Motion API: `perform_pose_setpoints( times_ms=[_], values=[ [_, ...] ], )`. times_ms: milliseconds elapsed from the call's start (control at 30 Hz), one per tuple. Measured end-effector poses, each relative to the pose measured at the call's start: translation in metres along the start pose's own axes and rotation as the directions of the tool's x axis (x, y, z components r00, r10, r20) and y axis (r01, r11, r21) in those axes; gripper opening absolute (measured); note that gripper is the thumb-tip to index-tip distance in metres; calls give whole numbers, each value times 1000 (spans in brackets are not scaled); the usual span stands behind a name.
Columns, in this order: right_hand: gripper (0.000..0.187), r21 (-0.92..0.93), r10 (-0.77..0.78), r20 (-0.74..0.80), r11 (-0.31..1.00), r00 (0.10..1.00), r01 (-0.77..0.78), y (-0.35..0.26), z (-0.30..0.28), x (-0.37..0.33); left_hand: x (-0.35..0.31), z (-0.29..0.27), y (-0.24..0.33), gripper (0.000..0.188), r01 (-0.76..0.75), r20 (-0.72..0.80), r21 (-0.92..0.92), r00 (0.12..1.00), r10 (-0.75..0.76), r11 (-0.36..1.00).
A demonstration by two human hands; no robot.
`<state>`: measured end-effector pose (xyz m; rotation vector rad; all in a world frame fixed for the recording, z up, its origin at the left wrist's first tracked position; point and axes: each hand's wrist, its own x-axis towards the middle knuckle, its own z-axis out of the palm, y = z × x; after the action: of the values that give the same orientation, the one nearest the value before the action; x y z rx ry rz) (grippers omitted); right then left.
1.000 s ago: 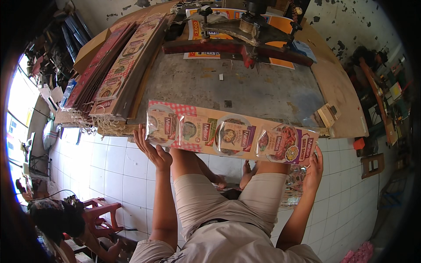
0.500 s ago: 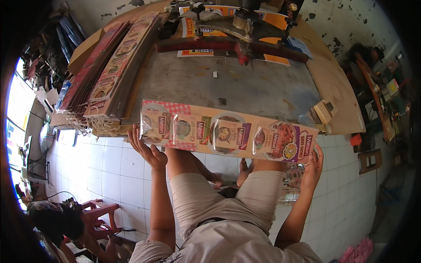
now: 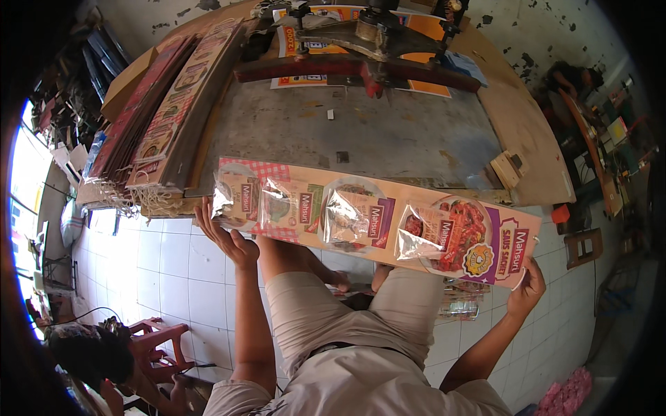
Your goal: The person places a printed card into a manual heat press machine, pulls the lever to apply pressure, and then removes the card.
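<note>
A long printed cardboard strip (image 3: 326,244), with food pictures and a glossy surface, spans between my two hands in front of the table edge. It tilts, its left end farther away and its right end nearer me. My left hand (image 3: 232,239) holds the left end, fingers stretched along the edge and thumb below. At the lower right corner, the fingers of my right hand (image 3: 527,288) are closed on the strip. Beyond it lies the grey metal plate (image 3: 388,132) of a press, with a red crossbar (image 3: 305,71) over the plate's far part.
Stacks of similar printed strips (image 3: 182,104) with strings lie at the table's left. A small wooden block (image 3: 510,168) sits at the right. Coloured printed sheets (image 3: 427,28) lie behind the crossbar. Another person (image 3: 90,353) is low at left by a red stool (image 3: 163,340).
My right hand has moved right and toward me, bringing the strip's right end along. Its face now tips more toward me and shows more glare. My left hand stays nearly in place.
</note>
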<state>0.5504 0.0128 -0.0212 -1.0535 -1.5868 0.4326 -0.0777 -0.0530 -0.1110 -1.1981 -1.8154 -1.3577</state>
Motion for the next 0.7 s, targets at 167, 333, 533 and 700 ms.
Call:
perform_pose_setpoints(
  times_ms=[167, 333, 533, 700],
  values=[
    [36, -332, -381, -11, 873, 924, 356, -45, 23, 28, -3, 3, -4, 84, 44, -23, -165, 999, -48, 985],
    [25, -296, -538, -173, 827, 825, 477, -40, 8, 50, 0, 10, -1, 92, 18, -81, -384, 995, -54, 923],
    [29, 12, -367, -475, 906, 800, 422, -51, -110, 56, -5, -1, -12, 96, 8, -12, -154, 1000, -10, 988],
    [41, -699, -559, -516, 712, 649, 57, -127, -274, 38, -3, -4, -15, 90, -35, 24, 24, 999, 35, 999]
  ],
)
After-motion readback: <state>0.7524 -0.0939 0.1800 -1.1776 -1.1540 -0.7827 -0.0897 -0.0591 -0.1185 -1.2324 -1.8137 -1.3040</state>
